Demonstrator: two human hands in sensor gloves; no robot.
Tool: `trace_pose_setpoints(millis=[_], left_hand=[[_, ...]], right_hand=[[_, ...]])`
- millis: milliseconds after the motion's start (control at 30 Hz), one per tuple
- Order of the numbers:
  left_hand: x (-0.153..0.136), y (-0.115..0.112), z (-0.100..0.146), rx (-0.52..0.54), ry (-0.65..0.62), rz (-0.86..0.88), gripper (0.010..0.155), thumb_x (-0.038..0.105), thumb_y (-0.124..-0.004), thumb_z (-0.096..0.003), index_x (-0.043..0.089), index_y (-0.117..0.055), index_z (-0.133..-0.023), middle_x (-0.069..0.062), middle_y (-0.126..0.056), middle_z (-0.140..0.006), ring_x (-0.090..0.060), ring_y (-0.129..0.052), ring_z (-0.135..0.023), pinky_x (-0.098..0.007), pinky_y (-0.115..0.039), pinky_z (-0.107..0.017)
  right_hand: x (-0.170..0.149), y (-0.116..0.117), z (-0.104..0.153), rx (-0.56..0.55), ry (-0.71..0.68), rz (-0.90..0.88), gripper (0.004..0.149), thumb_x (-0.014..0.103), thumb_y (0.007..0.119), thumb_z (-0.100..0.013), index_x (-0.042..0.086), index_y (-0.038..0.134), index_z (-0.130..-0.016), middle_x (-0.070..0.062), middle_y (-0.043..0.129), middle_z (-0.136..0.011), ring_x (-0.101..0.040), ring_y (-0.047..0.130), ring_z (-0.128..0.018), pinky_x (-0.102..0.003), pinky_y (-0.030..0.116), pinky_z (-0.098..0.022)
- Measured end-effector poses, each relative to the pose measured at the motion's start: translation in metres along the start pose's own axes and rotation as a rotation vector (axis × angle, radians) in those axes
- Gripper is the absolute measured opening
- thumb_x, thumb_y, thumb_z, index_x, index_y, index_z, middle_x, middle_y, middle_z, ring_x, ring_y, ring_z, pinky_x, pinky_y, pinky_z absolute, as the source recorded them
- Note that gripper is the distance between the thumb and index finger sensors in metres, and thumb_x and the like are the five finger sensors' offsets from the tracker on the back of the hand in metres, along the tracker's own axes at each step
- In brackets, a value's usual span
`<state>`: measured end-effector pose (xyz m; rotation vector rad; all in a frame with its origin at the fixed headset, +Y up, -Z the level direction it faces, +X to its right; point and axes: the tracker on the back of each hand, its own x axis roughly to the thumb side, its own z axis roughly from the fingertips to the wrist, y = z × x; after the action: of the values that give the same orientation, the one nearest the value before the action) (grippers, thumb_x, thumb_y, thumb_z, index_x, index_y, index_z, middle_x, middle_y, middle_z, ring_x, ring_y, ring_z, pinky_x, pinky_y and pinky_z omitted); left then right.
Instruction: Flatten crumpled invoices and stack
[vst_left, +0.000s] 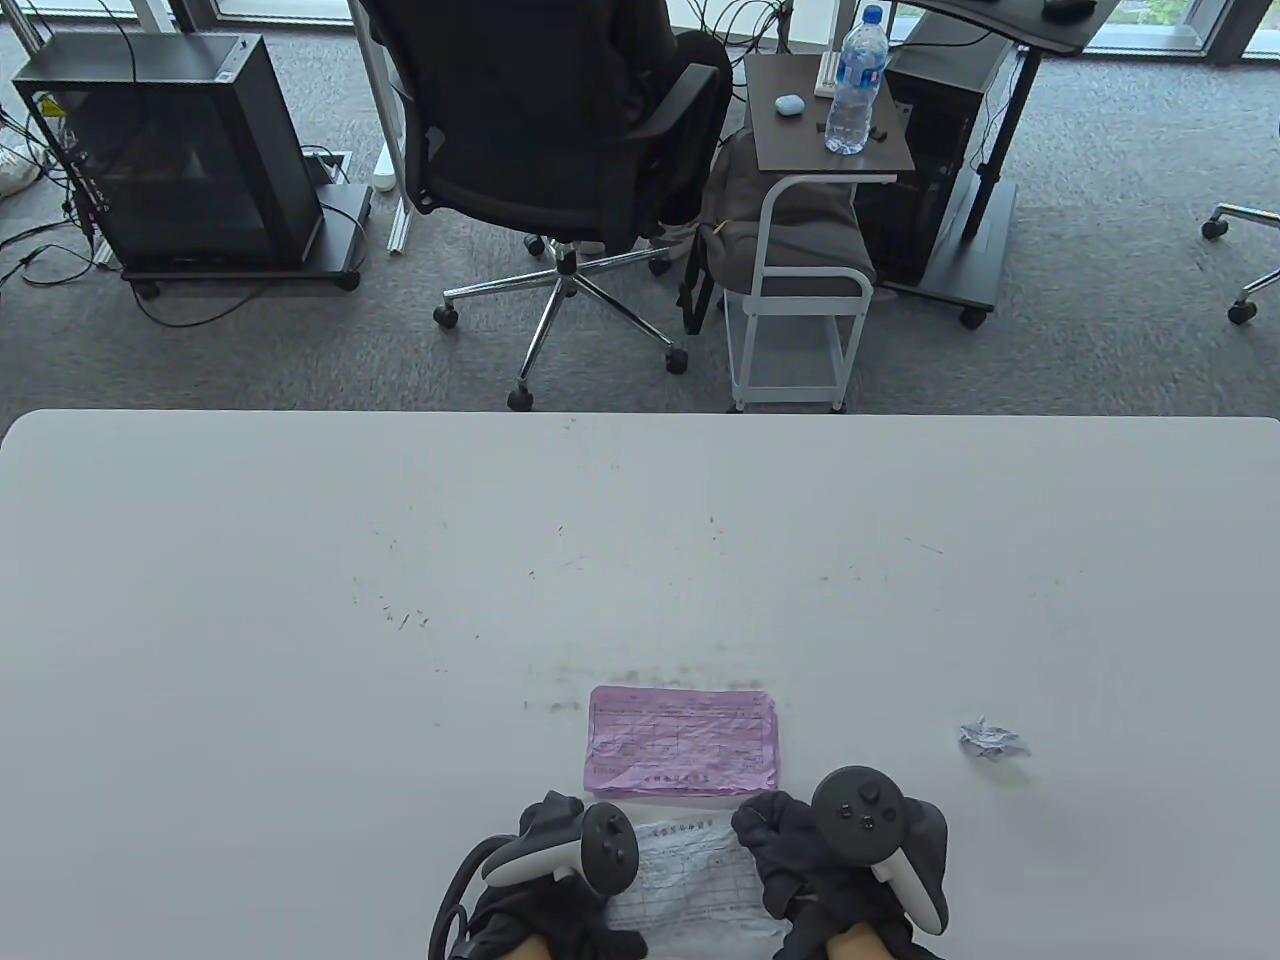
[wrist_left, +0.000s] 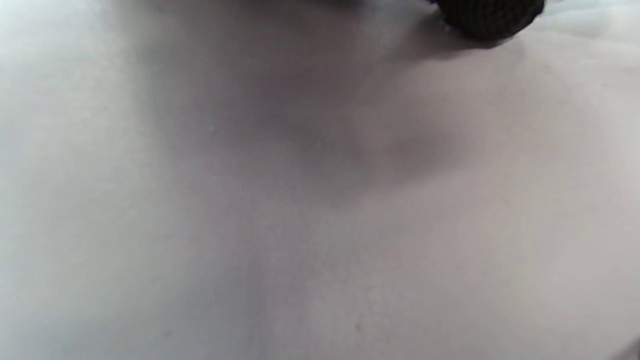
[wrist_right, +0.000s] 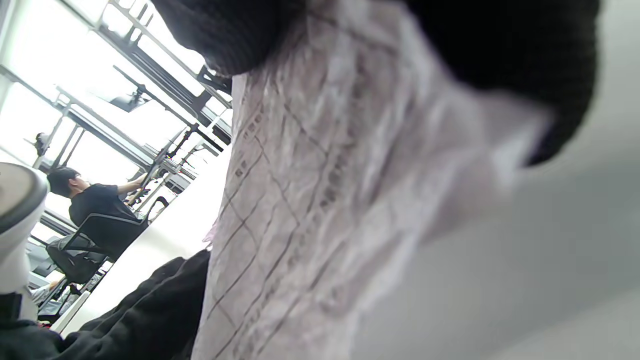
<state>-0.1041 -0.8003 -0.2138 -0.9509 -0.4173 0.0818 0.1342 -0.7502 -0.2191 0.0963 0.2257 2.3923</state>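
Note:
A wrinkled white invoice with a printed grid lies at the table's near edge between my two hands. My left hand holds its left edge with curled fingers. My right hand pinches its right edge. In the right wrist view the white invoice runs up between two gloved fingertips. The left wrist view shows only one fingertip over a blurred pale surface. Just beyond the hands lies a flat pile of pink invoices. A small crumpled paper ball sits to the right.
The white table stretches wide and bare to the left and far side. Beyond its far edge stand an office chair with a seated person, a small side table with a water bottle, and a computer case.

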Motion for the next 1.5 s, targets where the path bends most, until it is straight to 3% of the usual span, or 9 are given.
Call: trace_pose_setpoints(millis=[367, 500, 633, 933, 1067, 1300, 1367, 1433, 1500], left_hand=[[-0.006, 0.017, 0.015, 0.084, -0.127, 0.165, 0.096, 0.055, -0.067, -0.0567, 0.005, 0.000, -0.106, -0.030, 0.010, -0.101, -0.066, 0.006, -0.088, -0.073, -0.024, -0.062], [-0.026, 0.036, 0.038, 0.375, -0.283, 0.443, 0.087, 0.053, -0.065, -0.0579, 0.004, -0.019, -0.113, -0.032, -0.013, -0.109, -0.064, -0.026, -0.099, -0.069, -0.043, -0.067], [-0.053, 0.038, 0.049, 0.660, -0.440, 0.789, 0.086, 0.056, -0.061, -0.0585, 0.005, -0.016, -0.112, -0.031, -0.021, -0.110, -0.061, -0.039, -0.100, -0.065, -0.054, -0.067], [-0.058, 0.017, 0.016, 0.330, -0.796, 1.265, 0.101, 0.071, -0.059, -0.0561, 0.016, 0.009, -0.107, -0.031, 0.002, -0.110, -0.062, -0.023, -0.109, -0.071, -0.048, -0.073], [-0.030, 0.019, 0.013, 0.191, -0.972, 1.351, 0.102, 0.067, -0.064, -0.0574, 0.023, 0.019, -0.097, -0.033, -0.007, -0.111, -0.054, -0.057, -0.107, -0.061, -0.063, -0.073], [-0.031, 0.034, 0.033, 0.462, -0.955, 1.295, 0.081, 0.032, -0.076, -0.0627, 0.053, -0.004, -0.094, -0.022, -0.033, -0.113, -0.026, -0.088, -0.087, -0.043, -0.081, -0.064], [-0.034, 0.037, 0.037, 0.510, -0.931, 1.216, 0.068, 0.025, -0.075, -0.0630, 0.046, -0.026, -0.106, -0.022, -0.037, -0.113, -0.025, -0.090, -0.085, -0.043, -0.082, -0.063], [-0.034, 0.040, 0.041, 0.570, -0.885, 1.182, 0.053, 0.018, -0.074, -0.0615, 0.023, -0.055, -0.110, -0.021, -0.043, -0.112, -0.022, -0.091, -0.082, -0.043, -0.083, -0.062], [-0.034, 0.042, 0.045, 0.633, -0.826, 1.106, 0.051, 0.015, -0.074, -0.0603, 0.014, -0.059, -0.109, -0.019, -0.048, -0.110, -0.022, -0.093, -0.077, -0.043, -0.083, -0.061]], right_hand=[[0.043, -0.024, 0.021, -0.211, -0.355, 0.334, 0.039, 0.033, 0.076, -0.052, 0.010, 0.077, -0.083, 0.000, 0.094, -0.042, -0.012, 0.095, -0.021, -0.030, 0.089, -0.014], [0.051, -0.035, 0.029, -0.257, -0.394, 0.320, 0.039, 0.034, 0.078, -0.052, 0.009, 0.079, -0.082, 0.002, 0.094, -0.039, -0.011, 0.094, -0.018, -0.029, 0.088, -0.013], [0.053, -0.043, 0.034, -0.261, -0.426, 0.185, 0.039, 0.035, 0.078, -0.052, 0.009, 0.079, -0.082, 0.003, 0.094, -0.038, -0.010, 0.093, -0.017, -0.029, 0.088, -0.012], [0.034, -0.064, 0.031, -0.253, -0.475, -0.496, 0.039, 0.035, 0.077, -0.052, 0.013, 0.078, -0.084, 0.002, 0.094, -0.041, -0.011, 0.094, -0.021, -0.030, 0.089, -0.015], [0.021, -0.062, 0.023, -0.234, -0.421, -0.633, 0.039, 0.035, 0.077, -0.053, 0.013, 0.078, -0.085, 0.001, 0.094, -0.043, -0.013, 0.094, -0.023, -0.031, 0.088, -0.017], [0.005, -0.058, 0.015, -0.282, -0.284, -0.475, 0.040, 0.034, 0.076, -0.053, 0.011, 0.077, -0.085, 0.001, 0.094, -0.044, -0.013, 0.095, -0.024, -0.031, 0.089, -0.017], [0.005, -0.057, 0.014, -0.274, -0.277, -0.451, 0.040, 0.034, 0.076, -0.054, 0.010, 0.077, -0.085, 0.001, 0.094, -0.045, -0.013, 0.096, -0.024, -0.031, 0.090, -0.017], [0.005, -0.056, 0.013, -0.271, -0.271, -0.432, 0.040, 0.034, 0.076, -0.054, 0.009, 0.076, -0.085, 0.000, 0.095, -0.045, -0.013, 0.096, -0.024, -0.031, 0.090, -0.017], [0.004, -0.055, 0.013, -0.279, -0.257, -0.402, 0.041, 0.034, 0.076, -0.054, 0.008, 0.076, -0.086, -0.001, 0.095, -0.047, -0.014, 0.096, -0.025, -0.031, 0.090, -0.018]])
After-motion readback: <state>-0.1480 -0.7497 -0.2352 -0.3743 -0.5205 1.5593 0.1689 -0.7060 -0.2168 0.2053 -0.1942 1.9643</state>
